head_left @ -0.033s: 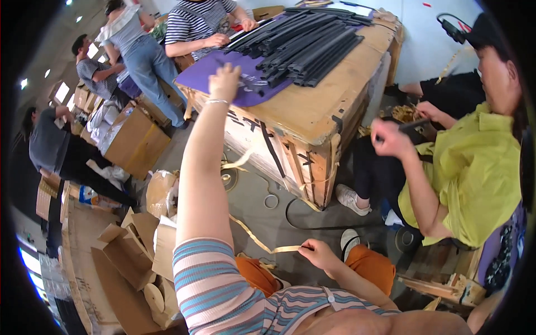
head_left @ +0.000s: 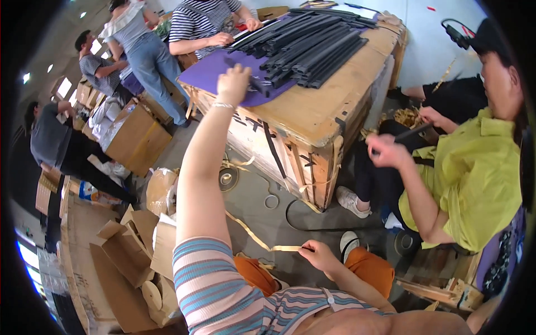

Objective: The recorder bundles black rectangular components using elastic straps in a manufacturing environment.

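Note:
My left arm stretches forward over the wooden crate (head_left: 318, 106), and my left hand (head_left: 233, 86) is above the purple cloth (head_left: 206, 73) on its top. Dark blurred pieces show beside the fingers; motion blur hides whether they grip one. A large pile of black strips (head_left: 312, 50) lies just beyond, to the right. Low in front of me, my right hand (head_left: 321, 255) is closed in a pinch on the end of a narrow yellow tape (head_left: 254, 238). A small dark bit shows at that pinch. The tape runs off to the left, passing behind my left arm.
A person in a yellow-green shirt (head_left: 469, 184) sits at the right, holding a dark bar. Across the crate stands a person in a striped top (head_left: 192, 28). Open cardboard boxes (head_left: 125, 251) stand at my left. Tape rolls (head_left: 228, 180) and a black strap (head_left: 318, 228) lie on the floor.
My left hand has shifted slightly to the right over the purple cloth. My right hand keeps its pinch in place. The seated person's raised hand has moved down a little.

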`<move>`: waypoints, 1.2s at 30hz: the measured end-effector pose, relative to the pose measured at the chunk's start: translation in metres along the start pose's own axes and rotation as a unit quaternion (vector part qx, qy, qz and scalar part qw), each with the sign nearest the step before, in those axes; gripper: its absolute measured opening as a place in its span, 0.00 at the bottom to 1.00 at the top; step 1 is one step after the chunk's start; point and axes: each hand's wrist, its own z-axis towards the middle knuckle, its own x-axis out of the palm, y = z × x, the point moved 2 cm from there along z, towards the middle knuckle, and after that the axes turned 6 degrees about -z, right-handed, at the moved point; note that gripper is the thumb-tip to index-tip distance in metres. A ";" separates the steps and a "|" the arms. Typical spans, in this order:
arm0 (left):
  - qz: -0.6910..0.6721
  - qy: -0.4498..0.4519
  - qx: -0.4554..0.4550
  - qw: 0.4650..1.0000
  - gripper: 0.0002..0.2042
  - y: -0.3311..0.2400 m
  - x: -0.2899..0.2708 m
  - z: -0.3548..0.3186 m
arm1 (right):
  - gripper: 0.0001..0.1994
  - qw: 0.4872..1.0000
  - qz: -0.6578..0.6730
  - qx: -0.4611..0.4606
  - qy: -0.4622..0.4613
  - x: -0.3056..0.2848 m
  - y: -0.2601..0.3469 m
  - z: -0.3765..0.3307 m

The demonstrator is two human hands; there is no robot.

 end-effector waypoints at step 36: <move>-0.041 -0.127 0.309 0.942 0.05 -0.012 -0.056 -0.018 | 0.11 0.995 -0.084 -0.055 0.002 0.022 0.004 0.012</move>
